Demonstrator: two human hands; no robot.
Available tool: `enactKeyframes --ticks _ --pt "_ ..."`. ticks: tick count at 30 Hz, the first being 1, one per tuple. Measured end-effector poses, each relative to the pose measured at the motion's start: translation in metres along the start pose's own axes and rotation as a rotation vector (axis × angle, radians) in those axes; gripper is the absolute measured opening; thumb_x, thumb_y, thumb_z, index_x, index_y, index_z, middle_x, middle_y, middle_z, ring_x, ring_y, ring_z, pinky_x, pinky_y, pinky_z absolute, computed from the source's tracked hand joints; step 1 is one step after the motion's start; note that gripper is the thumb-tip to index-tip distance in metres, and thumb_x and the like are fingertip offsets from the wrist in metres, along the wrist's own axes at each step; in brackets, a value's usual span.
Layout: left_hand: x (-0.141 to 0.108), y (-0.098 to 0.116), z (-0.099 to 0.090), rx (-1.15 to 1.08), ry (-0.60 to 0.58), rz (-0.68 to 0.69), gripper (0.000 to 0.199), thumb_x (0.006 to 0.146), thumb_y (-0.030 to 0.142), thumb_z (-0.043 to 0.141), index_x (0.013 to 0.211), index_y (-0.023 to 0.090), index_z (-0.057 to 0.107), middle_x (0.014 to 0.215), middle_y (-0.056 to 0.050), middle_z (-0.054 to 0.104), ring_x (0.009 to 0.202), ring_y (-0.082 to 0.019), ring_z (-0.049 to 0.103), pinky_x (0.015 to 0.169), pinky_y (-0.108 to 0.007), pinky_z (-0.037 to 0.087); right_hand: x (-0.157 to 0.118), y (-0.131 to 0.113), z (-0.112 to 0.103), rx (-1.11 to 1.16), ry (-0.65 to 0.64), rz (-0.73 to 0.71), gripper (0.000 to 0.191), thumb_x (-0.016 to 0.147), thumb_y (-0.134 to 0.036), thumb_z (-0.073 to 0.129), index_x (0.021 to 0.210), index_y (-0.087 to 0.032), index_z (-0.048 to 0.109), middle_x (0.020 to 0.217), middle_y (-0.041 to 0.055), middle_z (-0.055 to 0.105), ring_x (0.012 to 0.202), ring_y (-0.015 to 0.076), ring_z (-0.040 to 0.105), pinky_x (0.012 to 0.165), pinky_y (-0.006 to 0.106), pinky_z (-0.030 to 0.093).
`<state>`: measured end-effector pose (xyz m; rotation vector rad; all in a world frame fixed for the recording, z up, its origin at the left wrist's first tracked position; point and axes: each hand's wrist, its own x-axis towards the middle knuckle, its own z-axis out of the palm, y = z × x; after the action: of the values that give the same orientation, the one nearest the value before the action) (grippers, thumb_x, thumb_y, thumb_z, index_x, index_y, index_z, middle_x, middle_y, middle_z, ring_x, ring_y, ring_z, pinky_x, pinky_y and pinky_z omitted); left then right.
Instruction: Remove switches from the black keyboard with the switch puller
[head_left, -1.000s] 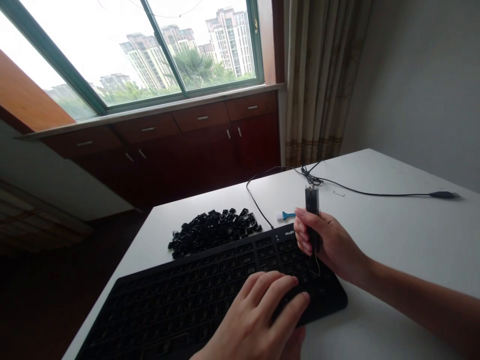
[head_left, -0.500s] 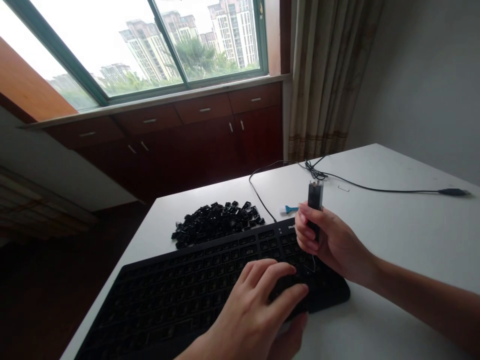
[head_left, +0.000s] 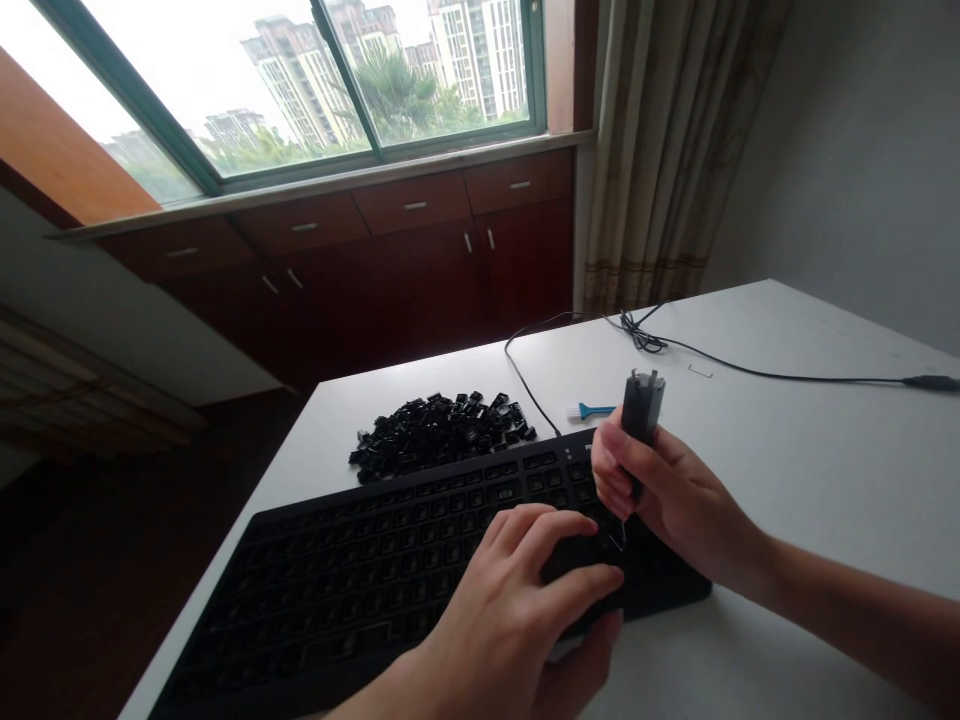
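Note:
A black keyboard (head_left: 300,600) with its keycaps off lies on the white table, tilted across my view. My right hand (head_left: 649,465) is wrapped round the black handle of a keycap puller (head_left: 643,405), held upright with metal prongs at its top. The puller's thin wire end reaches down to the right-hand part of the keyboard. My left hand (head_left: 517,590) rests over the lower right of the keyboard with its fingers spread, the fingertips close to the wire. What lies under the left palm is hidden.
A heap of loose black keycaps (head_left: 442,430) sits behind the keyboard. A small blue brush (head_left: 592,411) lies beyond my right hand. The keyboard's black cable (head_left: 641,335) runs bundled across the table's far side, near a thin bent wire (head_left: 700,371).
My right hand has tilted the puller's top slightly right, and its wire end has shifted a little left. My left hand stays on the keyboard. The whole view has shifted slightly.

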<state>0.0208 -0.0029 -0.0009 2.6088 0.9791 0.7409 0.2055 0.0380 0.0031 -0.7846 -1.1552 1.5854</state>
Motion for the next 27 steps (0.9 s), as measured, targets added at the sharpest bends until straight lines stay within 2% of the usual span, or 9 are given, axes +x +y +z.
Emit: enactKeyframes --ticks 5,12,18,25,27 --pt "0.003 0.004 -0.004 -0.019 -0.024 -0.049 0.024 0.082 0.021 0.062 0.104 0.024 0.07 0.12 -0.005 0.064 0.109 -0.02 0.057 0.093 -0.037 0.053 -0.01 -0.001 0.001 -0.214 -0.058 -0.093 0.028 0.099 -0.041 0.045 0.079 -0.022 0.045 0.068 -0.0041 0.041 0.06 0.0107 0.038 0.058 0.029 0.033" --pt "0.002 0.004 -0.004 -0.054 -0.02 -0.05 0.021 0.083 0.024 0.062 0.102 0.023 0.069 0.12 -0.003 0.066 0.108 -0.019 0.058 0.094 -0.035 0.051 -0.012 -0.003 0.001 -0.283 -0.087 -0.132 0.024 0.1 -0.04 0.043 0.082 -0.023 0.045 0.07 -0.0044 0.041 0.062 0.0104 0.038 0.06 0.028 0.035" --pt "0.005 0.004 -0.005 -0.066 -0.05 -0.052 0.023 0.085 0.024 0.06 0.106 0.024 0.07 0.121 -0.003 0.065 0.109 -0.019 0.057 0.095 -0.036 0.05 -0.015 -0.004 0.009 -0.414 0.015 -0.125 0.018 0.099 -0.039 0.046 0.09 -0.023 0.05 0.075 -0.0042 0.045 0.065 0.0092 0.041 0.059 0.025 0.036" --pt "0.002 0.005 -0.006 -0.031 -0.024 -0.028 0.02 0.087 0.025 0.059 0.101 0.027 0.074 0.121 -0.005 0.064 0.111 -0.021 0.055 0.093 -0.038 0.051 -0.013 0.002 0.01 -0.318 0.127 -0.082 0.024 0.098 -0.044 0.046 0.086 -0.023 0.047 0.069 -0.0041 0.044 0.062 0.0108 0.043 0.06 0.027 0.04" --pt "0.002 0.005 -0.006 -0.024 -0.022 -0.027 0.021 0.087 0.024 0.059 0.102 0.027 0.074 0.122 -0.005 0.063 0.112 -0.022 0.055 0.094 -0.039 0.05 -0.013 0.002 0.009 -0.304 0.109 -0.073 0.026 0.098 -0.044 0.045 0.083 -0.023 0.046 0.068 -0.0041 0.043 0.06 0.0109 0.042 0.058 0.027 0.039"
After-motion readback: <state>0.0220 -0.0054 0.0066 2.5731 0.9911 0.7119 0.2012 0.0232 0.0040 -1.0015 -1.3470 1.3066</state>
